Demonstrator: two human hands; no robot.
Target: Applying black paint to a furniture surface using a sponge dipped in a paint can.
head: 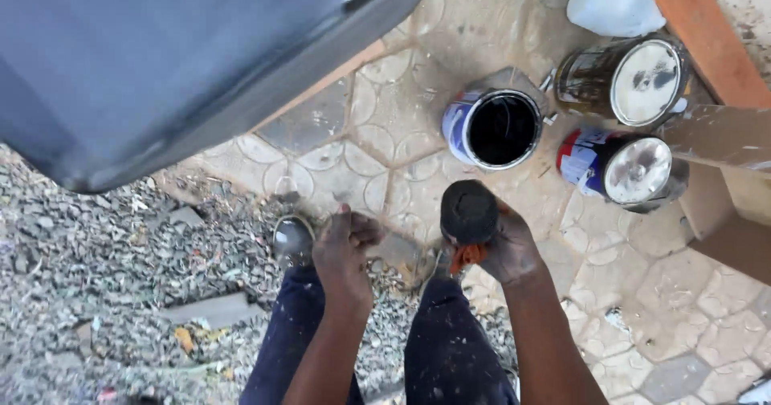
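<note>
Now right hand (507, 248) grips black roller (469, 211), just below open paint can (492, 129); left hand (344, 248) loosely curled, empty.

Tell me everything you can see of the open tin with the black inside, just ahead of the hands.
The open round metal paint tin stands upright on the patterned paving, lid off. Its inside looks black and glossy, ringed by a pale metal rim. A blue and white label wraps its side. It sits apart from both hands, just beyond the black round pad gripped in the right hand. Two closed tins stand to its right; whether they touch it is unclear.
</note>
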